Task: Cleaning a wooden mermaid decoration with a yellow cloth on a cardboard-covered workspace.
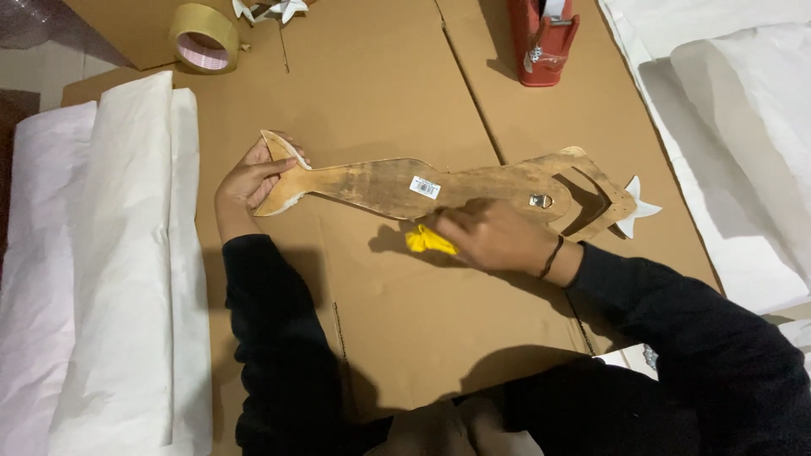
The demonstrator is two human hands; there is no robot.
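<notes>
A flat wooden mermaid-shaped cutout lies back side up on flattened cardboard, with a small white sticker and a metal hanger on it. My left hand grips its tail fin at the left end. My right hand holds a small yellow cloth against the lower edge of the cutout's middle. A white star-shaped piece pokes out at the cutout's right end.
A roll of tan packing tape sits at the top left. A red tape dispenser stands at the top centre. Stacks of white wrapping paper lie left, with more white paper sheets right. Small white star shapes are at the top edge.
</notes>
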